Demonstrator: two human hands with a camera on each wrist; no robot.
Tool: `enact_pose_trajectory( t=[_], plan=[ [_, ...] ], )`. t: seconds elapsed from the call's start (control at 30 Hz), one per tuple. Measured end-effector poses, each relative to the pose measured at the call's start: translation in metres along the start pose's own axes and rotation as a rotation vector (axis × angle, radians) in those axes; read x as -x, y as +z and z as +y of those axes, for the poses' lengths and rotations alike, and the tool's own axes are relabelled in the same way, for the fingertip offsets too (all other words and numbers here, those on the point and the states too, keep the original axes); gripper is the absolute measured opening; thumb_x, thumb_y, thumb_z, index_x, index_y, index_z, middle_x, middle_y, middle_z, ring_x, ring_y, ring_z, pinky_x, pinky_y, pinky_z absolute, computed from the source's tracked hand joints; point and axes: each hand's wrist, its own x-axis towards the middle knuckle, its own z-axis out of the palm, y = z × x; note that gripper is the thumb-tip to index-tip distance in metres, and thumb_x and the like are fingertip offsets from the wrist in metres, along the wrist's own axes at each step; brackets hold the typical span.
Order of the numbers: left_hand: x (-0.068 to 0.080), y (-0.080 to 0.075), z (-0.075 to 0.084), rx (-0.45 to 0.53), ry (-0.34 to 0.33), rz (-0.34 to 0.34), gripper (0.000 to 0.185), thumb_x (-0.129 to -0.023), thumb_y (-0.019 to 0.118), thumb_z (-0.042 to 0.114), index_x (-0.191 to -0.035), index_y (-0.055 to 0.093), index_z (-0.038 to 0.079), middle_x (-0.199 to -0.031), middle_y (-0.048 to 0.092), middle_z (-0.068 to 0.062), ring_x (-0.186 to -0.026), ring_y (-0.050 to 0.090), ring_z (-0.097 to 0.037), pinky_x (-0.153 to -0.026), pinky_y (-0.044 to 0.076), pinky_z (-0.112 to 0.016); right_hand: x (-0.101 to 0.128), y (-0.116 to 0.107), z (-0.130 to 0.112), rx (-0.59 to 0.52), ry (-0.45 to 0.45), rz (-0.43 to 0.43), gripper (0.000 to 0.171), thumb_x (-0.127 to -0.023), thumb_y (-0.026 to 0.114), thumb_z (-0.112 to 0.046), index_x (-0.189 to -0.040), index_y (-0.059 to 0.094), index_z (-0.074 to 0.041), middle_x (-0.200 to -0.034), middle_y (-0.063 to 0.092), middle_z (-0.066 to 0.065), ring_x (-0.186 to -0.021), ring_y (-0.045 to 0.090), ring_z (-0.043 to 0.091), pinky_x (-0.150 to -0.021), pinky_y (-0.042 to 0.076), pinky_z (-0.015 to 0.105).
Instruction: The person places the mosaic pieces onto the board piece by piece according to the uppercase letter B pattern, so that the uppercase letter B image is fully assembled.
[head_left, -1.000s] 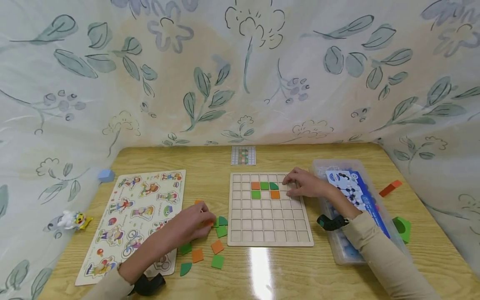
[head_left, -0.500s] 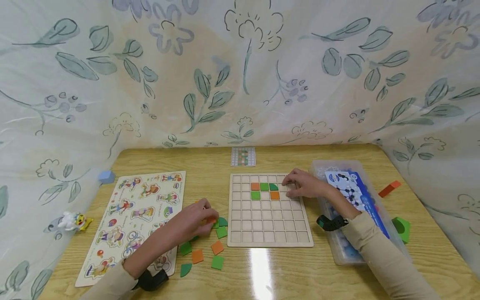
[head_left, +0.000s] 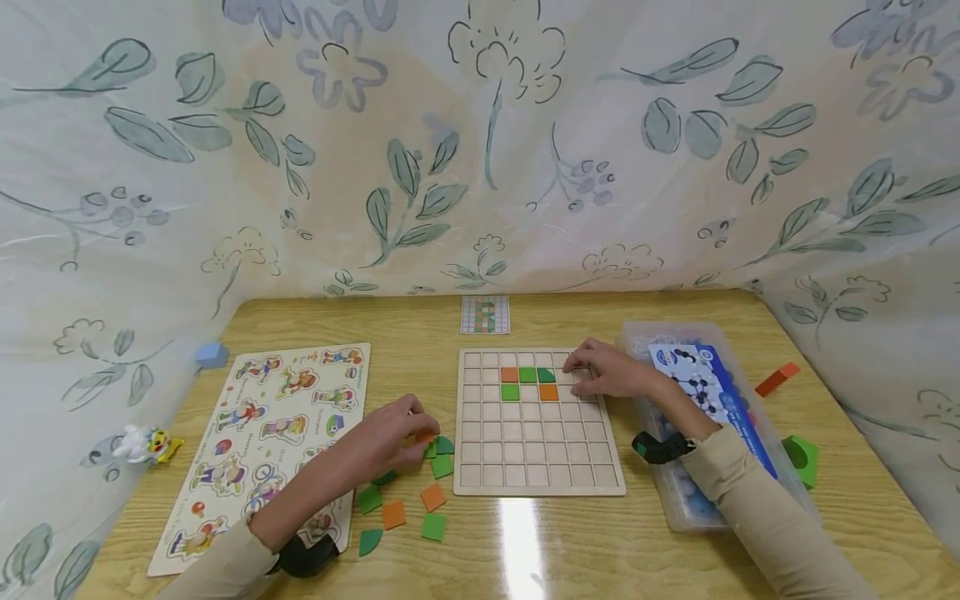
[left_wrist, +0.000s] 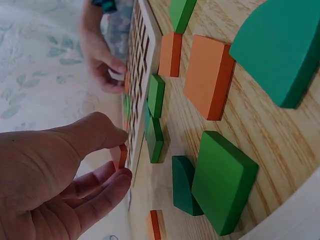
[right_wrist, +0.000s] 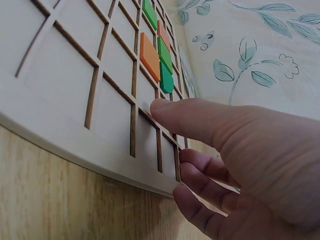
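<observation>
In the head view, my left hand (head_left: 386, 435) is over the loose tiles left of the board. Its thumb and fingers pinch an orange tile (left_wrist: 120, 156), seen edge-on in the left wrist view. The wooden grid board (head_left: 536, 485) carries an orange square (head_left: 510, 375), a green square (head_left: 527, 375) and a dark green quarter-round (head_left: 546, 376) in one row. Nearer to me, a second green square (head_left: 510, 392) and a second orange square (head_left: 549, 392) lie one cell apart. My right hand (head_left: 611, 371) rests at the board's right side, fingers loosely bent around nothing.
Several loose tiles lie left of the board, among them a green square (head_left: 433, 527) and a quarter-round (head_left: 370, 542). A patterned card (head_left: 485, 315) sits behind the board. A picture puzzle (head_left: 247, 433) is at left, a plastic box (head_left: 678, 521) at right.
My left hand has shifted slightly right and away from me, with the orange tile between its fingers. The right hand and the tiles on the board have stayed put.
</observation>
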Motion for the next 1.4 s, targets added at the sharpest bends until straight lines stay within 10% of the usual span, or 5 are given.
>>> enact_pose_trajectory(
  t=[0.73,1.4],
  plan=[
    [-0.002,0.000,-0.003,0.010,0.025,0.016,0.017,-0.088,0.070,0.014,-0.105,0.072,0.018,-0.097,0.058,0.003,-0.077,0.052,-0.009,-0.065,0.044,-0.018,0.000,0.001,-0.003,-0.003,0.034,-0.003,0.031,-0.087,0.072,-0.025,-0.114,0.066,-0.011,-0.113,0.053,0.011,-0.098,0.049,0.023,-0.078,0.040,0.032],
    [-0.083,0.019,0.040,-0.036,0.168,-0.079,0.023,-0.090,0.069,0.024,-0.112,0.071,0.018,-0.104,0.064,0.003,-0.087,0.061,-0.009,-0.075,0.051,-0.020,0.000,0.000,-0.001,-0.006,0.023,-0.008,0.032,-0.088,0.072,-0.026,-0.115,0.066,-0.011,-0.112,0.053,0.011,-0.091,0.046,0.020,-0.075,0.038,0.031]
  ],
)
